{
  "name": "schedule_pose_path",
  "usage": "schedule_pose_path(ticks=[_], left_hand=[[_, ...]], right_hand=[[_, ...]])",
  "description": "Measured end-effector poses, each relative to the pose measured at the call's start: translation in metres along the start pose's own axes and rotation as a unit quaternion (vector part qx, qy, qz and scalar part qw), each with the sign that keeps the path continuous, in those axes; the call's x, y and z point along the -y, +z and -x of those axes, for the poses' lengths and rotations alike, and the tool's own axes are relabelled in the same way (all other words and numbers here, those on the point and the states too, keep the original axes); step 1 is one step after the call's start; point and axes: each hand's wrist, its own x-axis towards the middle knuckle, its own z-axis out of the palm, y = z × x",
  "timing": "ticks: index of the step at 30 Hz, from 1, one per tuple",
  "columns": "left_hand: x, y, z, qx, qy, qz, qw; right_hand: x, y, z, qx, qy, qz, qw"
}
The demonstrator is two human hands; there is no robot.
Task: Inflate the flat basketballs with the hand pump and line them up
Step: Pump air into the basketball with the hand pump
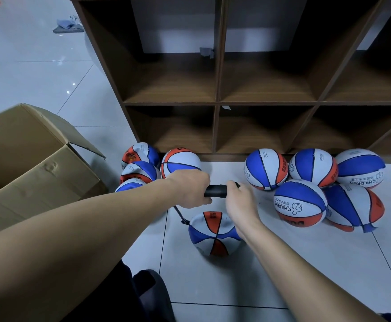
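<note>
Both hands gripped the black pump [215, 191] at its handle. The left hand [191, 189] was wrapped around the left end, fingers curled shut on it; the right hand [239, 201] closed over the right end, its fingers hidden on the far side. A thin black hose [179, 213] ran down from under the left hand to the top left of a ball [214, 234] on the floor [282, 263], just below the hands. That ball looked dented and soft, its panels creased.

To the right, five round balls [300, 203] sat bunched together near the foot of the shelf [217, 103], three in a row against it and two in front, touching one another. To the left, one round ball [180, 162] stood against the shelf's base, and beside it a stack of flat balls [140, 168] lay crumpled next to the open cardboard box [34, 163]. The shelf's cubbies held no balls. A dark trouser leg [129, 296] showed at the bottom edge, and a grey cloth [68, 25] lay on the floor far to the left.
</note>
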Motion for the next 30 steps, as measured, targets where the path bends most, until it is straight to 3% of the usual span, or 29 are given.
schedule_pose_path(ticks=[9,14,19,24,30], left_hand=[[0.019,0.0,-0.009,0.021,0.011,0.071,0.997],[0.044,0.0,-0.006,0.041,-0.021,0.067,0.997],[0.056,0.008,-0.005,0.047,-0.061,0.04,0.996],[0.052,0.015,-0.004,-0.02,-0.075,-0.04,0.996],[0.031,0.009,0.0,-0.088,-0.071,-0.042,0.993]], right_hand=[[0.004,-0.015,-0.014,0.003,-0.013,0.023,1.0],[-0.002,-0.051,-0.036,-0.045,0.061,-0.04,0.996],[-0.008,-0.058,-0.04,-0.051,0.074,-0.045,0.995],[-0.009,-0.044,-0.032,-0.115,0.047,-0.041,0.991],[-0.003,-0.023,-0.017,-0.138,0.003,-0.006,0.99]])
